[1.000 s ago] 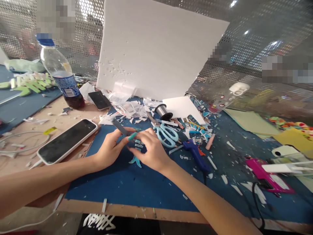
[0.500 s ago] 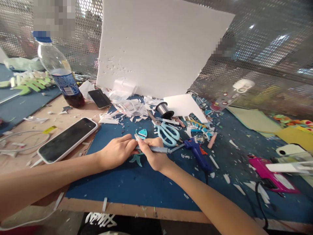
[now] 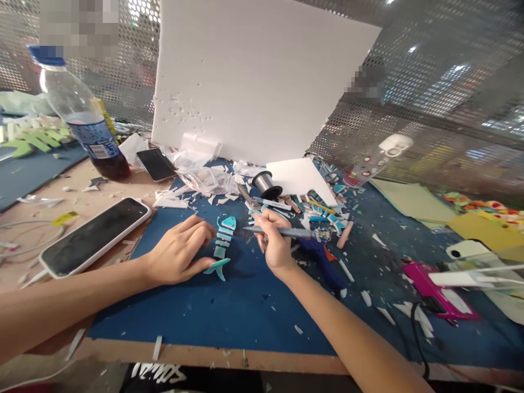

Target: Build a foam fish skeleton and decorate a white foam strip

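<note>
In the head view, the right hand is closed around a slim grey tool, its tip pointing left at the segmented blue fish but apart from it. The left hand lies loosely open, fingers half curled around nothing, thumb over the tail (whether it presses there, I cannot tell). The fish lies flat between both hands, on the blue mat covering the desk.
</note>
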The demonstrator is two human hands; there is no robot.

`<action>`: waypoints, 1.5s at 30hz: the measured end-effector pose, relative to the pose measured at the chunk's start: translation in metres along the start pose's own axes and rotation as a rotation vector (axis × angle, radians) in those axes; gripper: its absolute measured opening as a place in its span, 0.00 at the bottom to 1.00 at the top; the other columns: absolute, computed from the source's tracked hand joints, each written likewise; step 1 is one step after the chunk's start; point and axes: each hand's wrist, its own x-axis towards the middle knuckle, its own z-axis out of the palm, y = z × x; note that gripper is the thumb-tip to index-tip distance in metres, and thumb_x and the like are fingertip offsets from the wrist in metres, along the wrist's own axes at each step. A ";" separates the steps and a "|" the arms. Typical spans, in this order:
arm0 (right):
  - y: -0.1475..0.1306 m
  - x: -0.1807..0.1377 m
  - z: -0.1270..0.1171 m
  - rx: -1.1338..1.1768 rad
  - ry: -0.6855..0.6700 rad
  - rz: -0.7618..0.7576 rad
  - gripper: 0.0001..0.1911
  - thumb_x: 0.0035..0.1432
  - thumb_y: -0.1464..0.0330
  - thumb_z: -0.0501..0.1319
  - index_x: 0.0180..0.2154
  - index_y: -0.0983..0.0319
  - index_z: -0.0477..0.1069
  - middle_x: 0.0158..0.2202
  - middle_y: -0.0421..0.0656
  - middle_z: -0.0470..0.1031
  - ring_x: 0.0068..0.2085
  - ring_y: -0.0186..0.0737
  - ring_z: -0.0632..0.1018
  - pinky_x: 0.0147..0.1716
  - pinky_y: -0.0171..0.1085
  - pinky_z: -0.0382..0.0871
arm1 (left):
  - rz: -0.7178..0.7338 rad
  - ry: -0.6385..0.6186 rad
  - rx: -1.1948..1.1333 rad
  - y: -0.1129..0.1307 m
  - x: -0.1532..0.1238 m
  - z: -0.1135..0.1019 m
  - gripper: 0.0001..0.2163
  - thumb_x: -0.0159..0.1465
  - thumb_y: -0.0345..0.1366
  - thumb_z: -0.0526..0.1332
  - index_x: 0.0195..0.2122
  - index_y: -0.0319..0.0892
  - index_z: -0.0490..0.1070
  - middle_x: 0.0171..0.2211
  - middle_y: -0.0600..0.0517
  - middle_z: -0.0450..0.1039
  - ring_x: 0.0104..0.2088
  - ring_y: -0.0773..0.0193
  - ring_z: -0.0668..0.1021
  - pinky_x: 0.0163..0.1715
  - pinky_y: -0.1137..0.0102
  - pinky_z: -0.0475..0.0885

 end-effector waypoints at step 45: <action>0.029 0.020 0.016 -0.410 -0.260 -0.208 0.15 0.63 0.57 0.53 0.27 0.58 0.57 0.18 0.34 0.60 0.18 0.32 0.66 0.18 0.33 0.59 | -0.007 -0.452 -0.098 0.004 0.002 0.003 0.25 0.60 0.58 0.56 0.43 0.39 0.60 0.62 0.34 0.57 0.63 0.40 0.59 0.61 0.47 0.56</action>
